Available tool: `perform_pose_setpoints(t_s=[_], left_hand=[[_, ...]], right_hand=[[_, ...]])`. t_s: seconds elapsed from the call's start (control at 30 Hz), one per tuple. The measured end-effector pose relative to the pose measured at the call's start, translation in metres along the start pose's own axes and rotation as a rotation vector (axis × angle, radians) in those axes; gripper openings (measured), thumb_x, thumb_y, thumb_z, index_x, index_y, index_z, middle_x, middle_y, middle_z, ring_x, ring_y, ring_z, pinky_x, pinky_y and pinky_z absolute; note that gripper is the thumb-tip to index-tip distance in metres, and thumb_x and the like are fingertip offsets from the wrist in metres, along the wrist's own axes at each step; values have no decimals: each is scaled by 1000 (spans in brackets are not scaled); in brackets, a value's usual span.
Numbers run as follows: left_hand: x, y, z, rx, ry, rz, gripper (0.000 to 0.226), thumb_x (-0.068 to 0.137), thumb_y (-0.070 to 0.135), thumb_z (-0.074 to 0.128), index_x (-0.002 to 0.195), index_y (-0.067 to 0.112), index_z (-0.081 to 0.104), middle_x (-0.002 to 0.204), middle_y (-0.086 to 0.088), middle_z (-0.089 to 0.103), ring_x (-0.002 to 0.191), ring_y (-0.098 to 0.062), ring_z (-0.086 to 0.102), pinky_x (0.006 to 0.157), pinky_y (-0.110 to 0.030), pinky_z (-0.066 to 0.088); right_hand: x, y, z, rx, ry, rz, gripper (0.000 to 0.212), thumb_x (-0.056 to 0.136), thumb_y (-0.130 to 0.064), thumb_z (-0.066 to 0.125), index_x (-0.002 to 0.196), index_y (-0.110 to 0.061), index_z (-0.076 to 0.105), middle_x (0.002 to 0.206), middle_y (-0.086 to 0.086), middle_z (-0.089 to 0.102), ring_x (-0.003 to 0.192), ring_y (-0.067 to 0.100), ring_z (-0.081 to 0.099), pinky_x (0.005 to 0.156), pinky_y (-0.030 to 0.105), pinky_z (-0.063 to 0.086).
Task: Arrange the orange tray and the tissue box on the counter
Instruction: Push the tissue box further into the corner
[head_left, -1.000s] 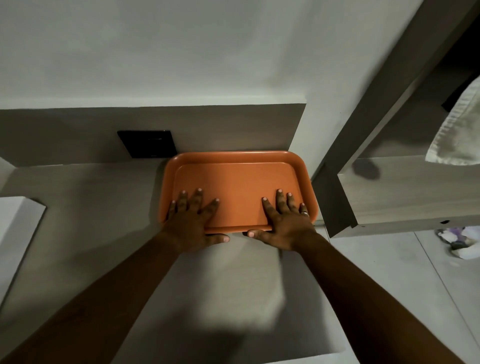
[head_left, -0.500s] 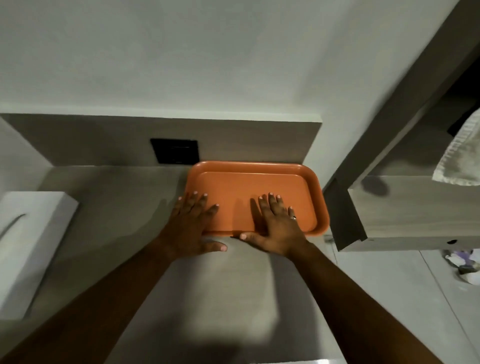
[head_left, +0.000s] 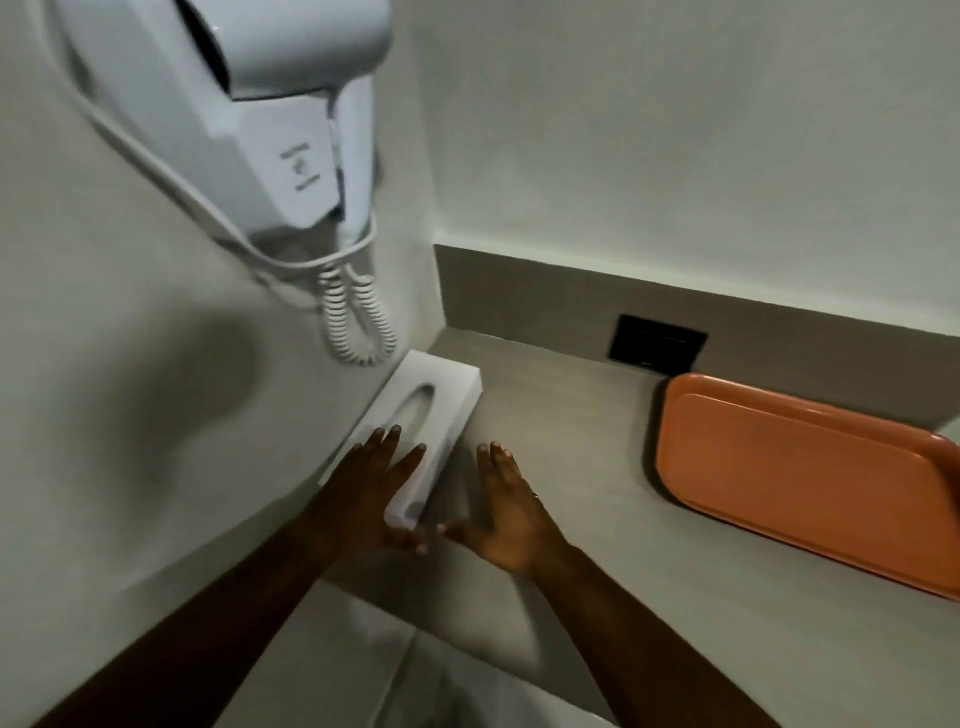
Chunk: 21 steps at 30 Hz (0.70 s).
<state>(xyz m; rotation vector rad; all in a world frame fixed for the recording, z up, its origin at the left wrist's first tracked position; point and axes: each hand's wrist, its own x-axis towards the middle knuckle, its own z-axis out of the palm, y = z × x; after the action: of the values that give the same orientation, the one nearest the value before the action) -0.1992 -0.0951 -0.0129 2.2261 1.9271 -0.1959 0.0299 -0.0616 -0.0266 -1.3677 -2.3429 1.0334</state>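
The white tissue box (head_left: 436, 402) lies on the grey counter (head_left: 566, 415), pushed into the left corner along the side wall, its oval slot facing up. My left hand (head_left: 371, 483) rests flat on the near end of the box, fingers spread. My right hand (head_left: 506, 512) hovers open over the counter just right of the box, thumb pointing at the box's near corner. The orange tray (head_left: 800, 478) lies flat at the right against the back ledge, empty, with neither hand on it.
A white wall-mounted hair dryer (head_left: 249, 104) with a coiled cord (head_left: 356, 322) hangs above the tissue box. A black socket plate (head_left: 657, 344) sits in the back ledge, left of the tray. The counter's front edge runs below my wrists.
Both hands left the orange tray and moved left to the tissue box. My view swung left, so the tray now sits at the right and the hair dryer has come into sight.
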Motion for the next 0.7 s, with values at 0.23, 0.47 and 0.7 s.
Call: perform_pose_setpoints(t_s=[0.23, 0.47, 0.7], left_hand=[[1, -37, 11, 92, -4, 84, 103, 78, 70, 58, 150, 29, -4, 159, -22, -10, 146, -41, -7, 119, -51, 7], [19, -40, 16, 69, 139, 153, 97, 71, 60, 74, 148, 22, 28, 153, -30, 23, 140, -49, 21, 110, -58, 28], [70, -39, 10, 163, 109, 169, 95, 84, 66, 53, 151, 28, -3, 162, -14, -4, 146, -40, -6, 118, -51, 7]], right_hand=[[35, -36, 35, -121, -10, -97, 112, 83, -65, 65, 156, -8, 1, 164, 14, -9, 151, 27, -7, 123, 40, 5], [51, -30, 40, -276, -10, -83, 108, 86, -66, 59, 155, -6, 0, 163, 14, -13, 151, 26, -9, 122, 35, 2], [90, -14, 11, -507, -33, -10, 109, 85, -79, 40, 156, -11, -6, 164, 11, -14, 150, 25, -14, 118, 44, -10]])
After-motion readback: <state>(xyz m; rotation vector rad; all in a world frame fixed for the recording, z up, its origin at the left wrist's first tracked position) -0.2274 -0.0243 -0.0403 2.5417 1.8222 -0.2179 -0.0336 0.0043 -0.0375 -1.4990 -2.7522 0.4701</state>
